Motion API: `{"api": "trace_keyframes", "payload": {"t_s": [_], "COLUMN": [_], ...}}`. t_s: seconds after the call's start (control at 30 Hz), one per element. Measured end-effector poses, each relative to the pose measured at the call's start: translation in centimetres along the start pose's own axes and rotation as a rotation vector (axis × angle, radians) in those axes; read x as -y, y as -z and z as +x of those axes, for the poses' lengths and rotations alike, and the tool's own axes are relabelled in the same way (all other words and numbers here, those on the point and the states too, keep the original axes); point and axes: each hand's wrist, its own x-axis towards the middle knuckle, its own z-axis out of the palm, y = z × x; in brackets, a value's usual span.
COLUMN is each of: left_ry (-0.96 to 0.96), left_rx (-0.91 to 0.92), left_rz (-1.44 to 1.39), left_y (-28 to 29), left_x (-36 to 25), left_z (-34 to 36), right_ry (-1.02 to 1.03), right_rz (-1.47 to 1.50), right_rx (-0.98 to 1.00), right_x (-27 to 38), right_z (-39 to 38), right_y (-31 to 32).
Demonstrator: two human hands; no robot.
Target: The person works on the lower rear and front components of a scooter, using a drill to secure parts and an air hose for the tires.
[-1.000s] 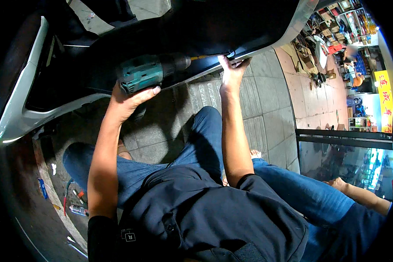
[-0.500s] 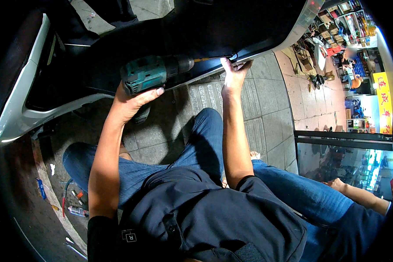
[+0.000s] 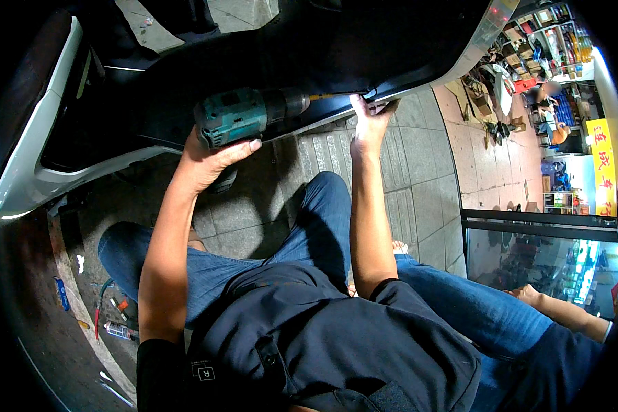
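Observation:
My left hand (image 3: pixel 209 159) is wrapped round the grip of a teal and black cordless drill (image 3: pixel 233 118), held level with its chuck to the right. A long, thin driver bit (image 3: pixel 329 95) runs from the chuck to the inside edge of a dark panel with a white rim, part of what looks like a scooter body (image 3: pixel 55 154). At the bit's tip, my right hand (image 3: pixel 371 123) grips the panel's edge (image 3: pixel 408 88), thumb on the inner side and fingers round the outside. Whatever the tip meets is too dark to make out.
Tiled pavement (image 3: pixel 412 165) lies under the panel. On the ground at left are a blue-handled tool (image 3: pixel 62 295), a spray can (image 3: pixel 120 331) and a red cable (image 3: pixel 97 319). Another person's hand (image 3: pixel 527 295) rests on a jeans leg at right, near a glass door (image 3: pixel 522 254).
The drill and my left hand have shifted very slightly right. My right hand keeps its hold on the panel edge, and the view has tilted a little.

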Motion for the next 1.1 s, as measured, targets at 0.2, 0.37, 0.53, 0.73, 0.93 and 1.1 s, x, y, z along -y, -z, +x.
{"api": "trace_keyframes", "payload": {"t_s": [0.2,0.37,0.53,0.73,0.93,1.1], "left_ry": [0.031,-0.014,-0.062,0.085,0.049,-0.01], "left_rx": [-0.006,-0.103,-0.13,-0.062,0.005,0.058], "left_rz": [0.047,-0.14,-0.172,-0.215,-0.259,-0.339], "left_y": [0.6,-0.4,-0.4,-0.1,-0.3,-0.3], "left_x": [-0.4,0.4,0.9,1.1,0.5,0.9], "left_z": [-0.4,-0.7,-0.5,0.4,0.3,0.0], "right_ry": [0.001,0.06,0.002,0.036,-0.016,-0.046], "right_rz": [0.017,-0.038,-0.024,-0.095,-0.013,-0.009], "right_rx": [0.027,-0.021,-0.029,-0.022,0.046,-0.002], "right_x": [-0.1,-1.1,-0.5,0.1,-0.1,0.9], "right_z": [-0.2,-0.4,-0.3,0.0,-0.2,-0.7], "right_y": [-0.3,0.6,0.3,0.0,0.5,0.1]}}
